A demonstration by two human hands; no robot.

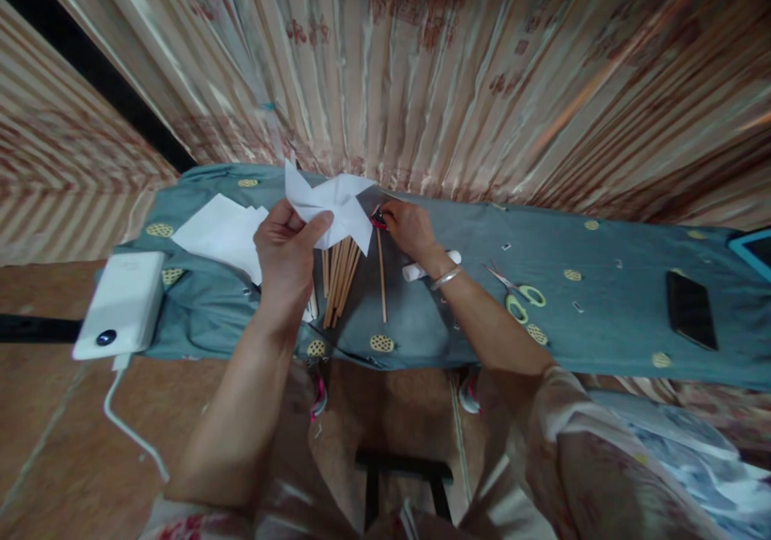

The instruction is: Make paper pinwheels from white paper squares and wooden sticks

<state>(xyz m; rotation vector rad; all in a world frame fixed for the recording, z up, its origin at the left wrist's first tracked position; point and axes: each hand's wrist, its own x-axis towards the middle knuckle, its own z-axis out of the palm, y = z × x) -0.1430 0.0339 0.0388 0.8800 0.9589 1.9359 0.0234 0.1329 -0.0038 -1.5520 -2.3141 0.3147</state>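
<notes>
My left hand [289, 243] holds a white paper pinwheel [340, 206] up above the cloth, thumb pressed on its front near the centre. Just right of the pinwheel, the fingers of my right hand [406, 227] are closed at a small red and dark object [379, 218], too small to name. Several thin brown sticks [342, 283] lie partly under the pinwheel, and a single stick [381, 279] lies apart to their right. Beside my right wrist is a white roll [415, 272]. White paper sheets [220, 231] lie left of my left hand.
Scissors with green handles [518, 295] and a black phone [691, 309] lie on the blue-green cloth [614, 331] at the right. A white power bank [124, 303] with a cable sits at the left edge. A pleated curtain [385, 66] hangs behind.
</notes>
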